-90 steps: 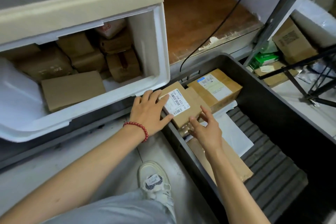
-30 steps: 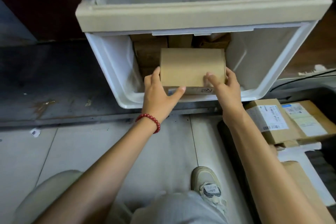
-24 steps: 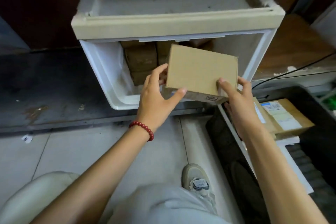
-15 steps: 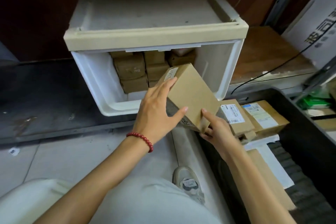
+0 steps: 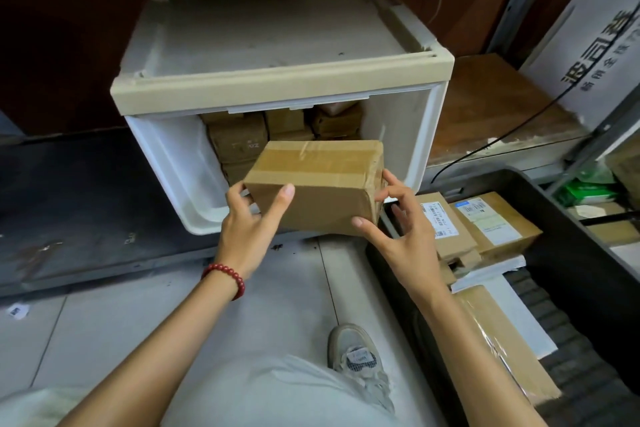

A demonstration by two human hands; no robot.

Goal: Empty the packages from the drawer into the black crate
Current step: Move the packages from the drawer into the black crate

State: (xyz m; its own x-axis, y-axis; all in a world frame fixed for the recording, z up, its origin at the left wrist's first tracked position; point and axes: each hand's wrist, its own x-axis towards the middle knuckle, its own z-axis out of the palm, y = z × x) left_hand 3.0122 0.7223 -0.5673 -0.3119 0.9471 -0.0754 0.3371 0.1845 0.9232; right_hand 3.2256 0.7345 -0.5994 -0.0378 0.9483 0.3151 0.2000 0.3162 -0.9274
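We hold the taped cardboard box (image 5: 313, 184) in the air before the open white drawer (image 5: 173, 163). The fingers of our left hand (image 5: 247, 222) and right hand (image 5: 398, 229) curl round its ends. The black crate (image 5: 568, 243), holding labelled parcels (image 5: 491, 222), sits just right.

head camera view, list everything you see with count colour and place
drawer: one, white, beige top, centre, open
taped box: one, brown, held before the drawer
stacked boxes: at least four, brown, inside the drawer
crate: one, black, right
labelled boxes: two, brown, in the crate
flat parcels: two, white and brown, in the crate
cable: one, black, over the wooden shelf
shoe: one, grey, bottom centre
bracelet: one, red, left wrist
left hand: one, gripping the box's left end
right hand: one, holding its right end
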